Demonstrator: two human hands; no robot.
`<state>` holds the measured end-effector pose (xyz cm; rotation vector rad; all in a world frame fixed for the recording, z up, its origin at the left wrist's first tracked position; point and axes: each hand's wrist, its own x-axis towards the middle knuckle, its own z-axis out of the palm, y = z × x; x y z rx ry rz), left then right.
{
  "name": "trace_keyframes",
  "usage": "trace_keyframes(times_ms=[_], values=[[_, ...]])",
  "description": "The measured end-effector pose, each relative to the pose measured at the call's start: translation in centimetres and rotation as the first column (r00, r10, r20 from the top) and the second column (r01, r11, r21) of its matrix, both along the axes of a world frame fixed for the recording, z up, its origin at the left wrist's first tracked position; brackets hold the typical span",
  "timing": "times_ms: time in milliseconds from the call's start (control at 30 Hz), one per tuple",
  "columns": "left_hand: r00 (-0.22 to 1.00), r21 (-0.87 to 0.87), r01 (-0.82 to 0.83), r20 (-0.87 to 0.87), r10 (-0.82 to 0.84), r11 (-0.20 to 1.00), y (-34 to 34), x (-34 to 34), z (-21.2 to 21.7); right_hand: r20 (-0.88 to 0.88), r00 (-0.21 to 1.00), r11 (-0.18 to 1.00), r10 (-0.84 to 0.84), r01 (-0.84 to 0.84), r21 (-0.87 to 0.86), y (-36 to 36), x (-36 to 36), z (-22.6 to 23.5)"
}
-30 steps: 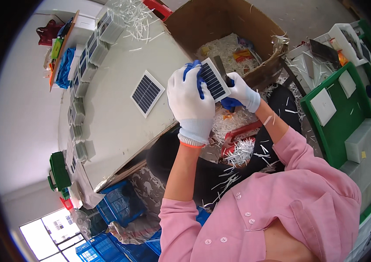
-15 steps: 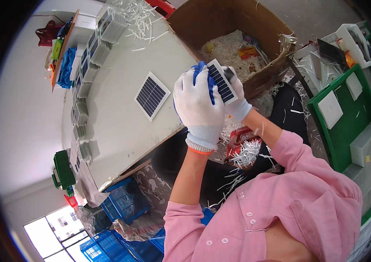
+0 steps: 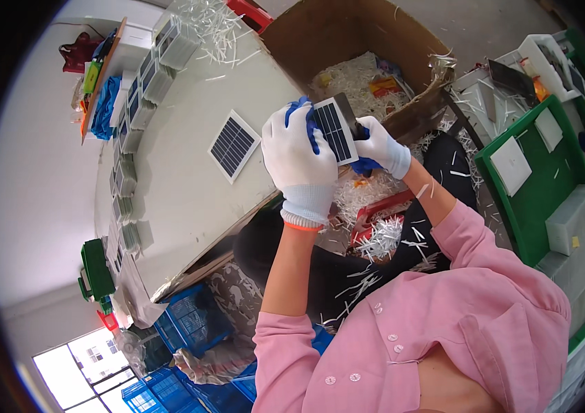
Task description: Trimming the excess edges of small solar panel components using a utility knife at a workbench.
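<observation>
A small solar panel with a white border and dark cells is held up over the table's edge. My left hand, in a white glove with blue-coated fingers, grips its left side. My gloved right hand is closed at its right edge, on a flat dark grey piece. That piece lies against the panel's edge; its kind is not clear. To the left, a second solar panel lies flat on the table.
Stacks of panels line the table's far left side. A cardboard box of white shreds stands ahead. Shreds also cover my lap. Green trays stand at right, blue crates below the table.
Both hands have come slightly left and apart, with the panel turned more upright. More of the right hand and of the dark piece shows.
</observation>
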<state>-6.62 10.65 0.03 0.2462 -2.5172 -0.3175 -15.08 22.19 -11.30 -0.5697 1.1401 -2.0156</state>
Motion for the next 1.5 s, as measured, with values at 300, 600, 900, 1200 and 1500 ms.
trace_keyframes(times_ms=[300, 600, 900, 1200, 1500], values=[[0.995, -0.076, -0.098, -0.045, 0.094, 0.992, 0.6, -0.6, -0.4, -0.033, 0.952, 0.947, -0.306, 0.307, 0.096, 1.4, 8.5, -0.1], [1.0, -0.092, -0.015, 0.019, 0.017, 0.996, 0.1, -0.8, 0.0, 0.029, 0.943, 0.928, -0.331, 0.331, -0.173, -9.6, -0.7, -2.9], [0.985, -0.078, -0.027, 0.167, 0.04, 0.997, -0.6, 1.2, 0.9, -0.073, 0.996, 0.996, -0.045, 0.051, 0.075, 0.2, 2.0, -1.5], [0.999, -0.057, -0.044, -0.013, 0.043, 0.997, 0.4, -0.6, -0.5, -0.692, 0.716, 0.995, 0.093, -0.051, 0.081, 2.3, 7.8, -1.6], [0.989, -0.134, -0.137, 0.031, 0.143, 0.981, 0.8, -0.4, -0.1, -0.346, 0.66, 0.729, -0.667, 0.674, -0.12, -7.0, 4.0, -2.6]])
